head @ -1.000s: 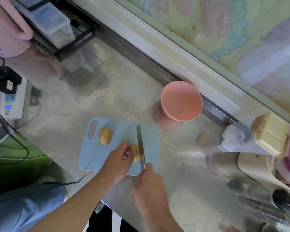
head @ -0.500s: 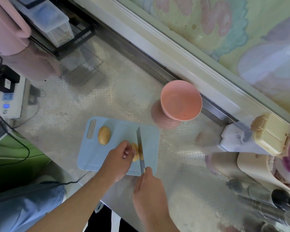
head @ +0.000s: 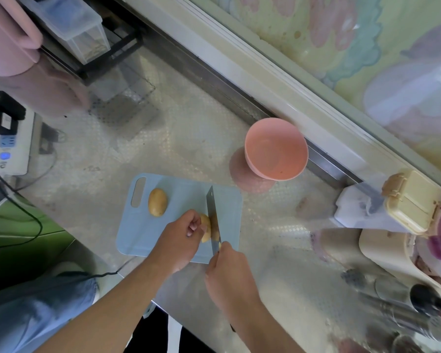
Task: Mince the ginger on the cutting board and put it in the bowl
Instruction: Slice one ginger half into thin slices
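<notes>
While the left hand [head: 181, 238] steadies a ginger piece [head: 206, 229] with curled fingers, the right hand [head: 229, 271] grips the handle of a knife [head: 212, 212]. The blade stands on edge, its tip pointing away from the person, and it touches the right side of the held piece. A thin yellow slice [head: 215, 234] lies just right of the blade, near the board's front edge.

The board [head: 178, 200] is light blue with a slot handle at its left end. It lies flat on the tabletop [head: 163, 138], close to the front edge. A second, whole ginger piece [head: 157, 202] rests on the board beside the slot, well apart from both hands.

The bowl [head: 276, 149] is pink and upright. It stands on the tabletop beyond the board's far right corner, near the back rail, and nothing can be made out inside it.

Other items:
- A pink appliance [head: 8, 36] stands at the far left corner.
- A clear lidded box [head: 69, 24] sits on a black rack [head: 107, 57] next to it.
- A white power strip [head: 13, 146] with a blue light lies at the left edge, with black cables running from it.
- A cream latched box [head: 410, 202] sits at the right, on a white container.
- Blurred metal utensils [head: 392, 301] lie at the lower right.

Both forearms are bare.
</notes>
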Action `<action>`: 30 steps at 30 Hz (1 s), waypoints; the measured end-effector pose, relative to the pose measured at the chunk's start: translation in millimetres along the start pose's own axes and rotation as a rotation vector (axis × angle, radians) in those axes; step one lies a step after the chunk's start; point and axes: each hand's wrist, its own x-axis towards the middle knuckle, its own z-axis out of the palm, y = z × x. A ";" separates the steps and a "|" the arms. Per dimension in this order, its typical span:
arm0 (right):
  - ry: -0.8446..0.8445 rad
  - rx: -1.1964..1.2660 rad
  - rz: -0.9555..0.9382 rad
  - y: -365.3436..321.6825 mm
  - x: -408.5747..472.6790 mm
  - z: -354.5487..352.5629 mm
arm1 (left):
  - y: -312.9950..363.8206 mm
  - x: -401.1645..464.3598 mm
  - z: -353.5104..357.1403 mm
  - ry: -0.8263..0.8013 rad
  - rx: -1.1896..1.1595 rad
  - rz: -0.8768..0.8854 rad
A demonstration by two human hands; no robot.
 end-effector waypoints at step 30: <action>0.119 0.080 -0.069 -0.5 -7.1 9.1 | -3.3 -3.6 2.7 0.011 -0.060 -0.008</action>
